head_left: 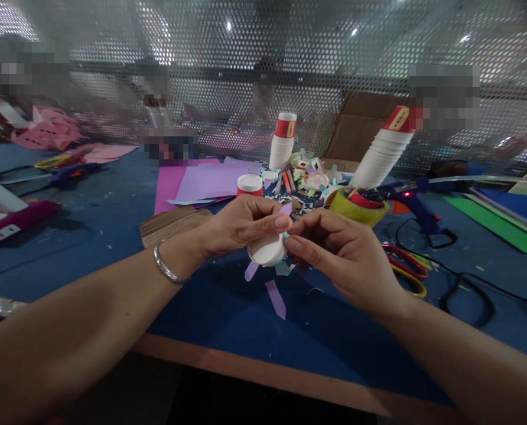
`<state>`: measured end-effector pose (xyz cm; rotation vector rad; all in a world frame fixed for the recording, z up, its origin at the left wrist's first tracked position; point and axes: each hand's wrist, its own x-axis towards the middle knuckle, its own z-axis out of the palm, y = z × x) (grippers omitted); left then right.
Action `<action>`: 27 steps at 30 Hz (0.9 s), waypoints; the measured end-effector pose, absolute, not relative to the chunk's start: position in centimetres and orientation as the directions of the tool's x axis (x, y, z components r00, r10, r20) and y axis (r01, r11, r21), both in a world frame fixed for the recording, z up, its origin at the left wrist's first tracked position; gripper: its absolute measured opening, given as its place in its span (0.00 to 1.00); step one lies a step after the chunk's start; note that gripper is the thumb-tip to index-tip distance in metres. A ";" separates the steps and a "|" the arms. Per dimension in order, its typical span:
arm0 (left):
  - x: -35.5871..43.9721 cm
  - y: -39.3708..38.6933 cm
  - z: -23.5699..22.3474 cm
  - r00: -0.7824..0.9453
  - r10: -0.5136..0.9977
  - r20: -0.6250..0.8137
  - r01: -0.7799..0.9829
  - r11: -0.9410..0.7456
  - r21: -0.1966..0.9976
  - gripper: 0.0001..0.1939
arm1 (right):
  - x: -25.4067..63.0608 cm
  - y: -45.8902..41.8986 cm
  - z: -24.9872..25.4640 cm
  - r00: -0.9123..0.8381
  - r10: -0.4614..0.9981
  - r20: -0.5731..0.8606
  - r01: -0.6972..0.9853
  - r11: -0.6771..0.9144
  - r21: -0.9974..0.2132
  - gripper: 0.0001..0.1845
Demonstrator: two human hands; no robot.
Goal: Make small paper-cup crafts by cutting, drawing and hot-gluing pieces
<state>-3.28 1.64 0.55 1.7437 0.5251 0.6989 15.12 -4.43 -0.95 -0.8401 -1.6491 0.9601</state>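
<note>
Above the table's front part, my left hand is closed on a white round cut-off paper cup bottom. Pale blue and purple paper tabs stick out around its rim. A pointed purple tab shows above my left thumb. My right hand is closed at the cup bottom's right edge, its thumb and forefinger pinched by a bit of pale blue paper; their exact hold is partly hidden. On the table just below lies a loose pointed purple paper strip.
Behind stand stacks of paper cups, purple sheets, cardboard strips and paper scraps. To the right are a yellow tape roll, a blue glue gun with its cord, scissors and coloured sheets.
</note>
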 end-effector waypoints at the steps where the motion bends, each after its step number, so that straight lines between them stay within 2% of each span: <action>1: -3.3 1.6 0.6 0.724 0.665 0.183 0.002 -0.267 0.964 0.30 | 15.1 -4.4 -1.0 -0.262 0.885 0.386 0.027 0.406 -0.913 0.15; 5: -3.4 1.6 0.6 0.731 0.664 0.153 0.028 -0.254 0.967 0.31 | 15.1 -4.1 -1.1 -0.302 0.908 0.291 -0.081 0.280 -0.957 0.18; 12: -3.7 1.8 0.4 0.780 0.614 0.124 0.041 -0.248 0.968 0.30 | 15.1 -4.0 -1.1 -0.370 0.901 0.229 -0.113 0.201 -0.973 0.19; 17: -3.4 1.7 0.3 0.767 0.630 0.122 -0.011 -0.177 0.984 0.29 | 15.2 -4.0 -1.1 -0.347 0.909 0.230 -0.123 0.199 -0.972 0.16; 22: -2.8 1.8 0.1 0.660 0.736 0.152 -0.069 -0.141 0.988 0.29 | 15.2 -3.8 -1.5 -0.309 0.922 0.232 -0.095 0.213 -0.972 0.22; 27: -2.8 1.8 0.0 0.657 0.734 0.172 -0.077 -0.162 0.984 0.28 | 15.2 -3.7 -1.7 -0.302 0.921 0.245 -0.054 0.240 -0.969 0.23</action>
